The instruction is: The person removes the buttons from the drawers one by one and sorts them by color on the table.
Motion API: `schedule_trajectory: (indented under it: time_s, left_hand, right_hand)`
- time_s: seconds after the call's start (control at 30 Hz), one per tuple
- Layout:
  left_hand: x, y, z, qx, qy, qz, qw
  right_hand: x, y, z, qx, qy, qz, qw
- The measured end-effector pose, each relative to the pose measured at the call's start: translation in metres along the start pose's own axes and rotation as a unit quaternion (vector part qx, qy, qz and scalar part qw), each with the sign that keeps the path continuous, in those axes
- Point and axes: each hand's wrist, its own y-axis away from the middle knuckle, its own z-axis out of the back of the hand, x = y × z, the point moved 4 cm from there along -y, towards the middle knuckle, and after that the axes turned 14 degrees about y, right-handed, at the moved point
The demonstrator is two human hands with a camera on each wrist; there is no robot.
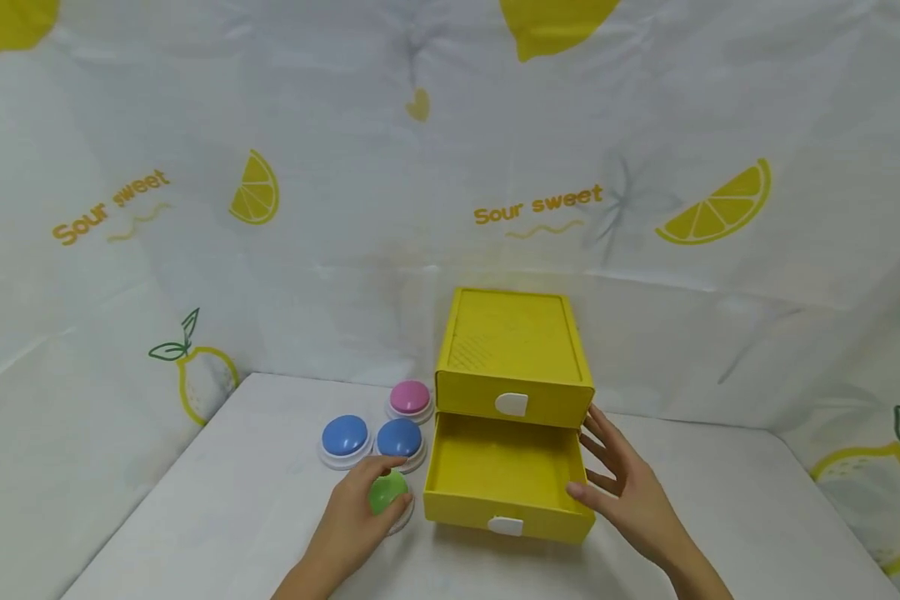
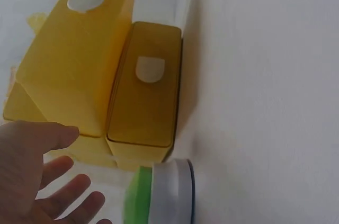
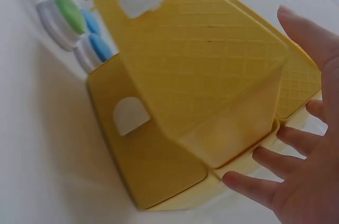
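Orange "Sour sweet" lettering [image 1: 537,205], twice, on the white lemon-patterned backdrop [image 1: 360,208]

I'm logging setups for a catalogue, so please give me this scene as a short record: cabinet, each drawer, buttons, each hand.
Cabinet: yellow, three stacked drawers
Top drawer: closed
Middle drawer: pulled out
Bottom drawer: closed, visible in the wrist views
Buttons: one green button, two blue buttons, one pink button; left of the cabinet in the head view
Left hand: near the green button, not gripping it
Right hand: at the cabinet's right side, fingers spread; contact unclear
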Motion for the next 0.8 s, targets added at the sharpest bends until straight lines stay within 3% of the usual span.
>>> schedule_trajectory:
  time_s: [0.17,0.33,0.6,0.8]
  left_hand:
    - [0.019,-0.003,0.003,-0.017,-0.023,0.007,0.9996]
    - [0.028,-0.002,0.004,-0.022,-0.015,0.005,0.9996]
    - [0.033,-0.001,-0.002,-0.008,-0.03,0.001,0.9995]
    - [0.034,-0.002,-0.005,-0.004,-0.05,-0.005,0.9987]
  right_hand:
    - [-0.003,0.012,-0.01,0.003,0.01,-0.001,0.9999]
    - [-0.005,0.013,-0.016,-0.003,0.012,-0.003,0.9999]
    - [-0.001,0.008,-0.004,-0.059,0.012,0.003,0.9982]
    - [0.008,-0.002,0.012,-0.1,-0.018,0.072,0.9922]
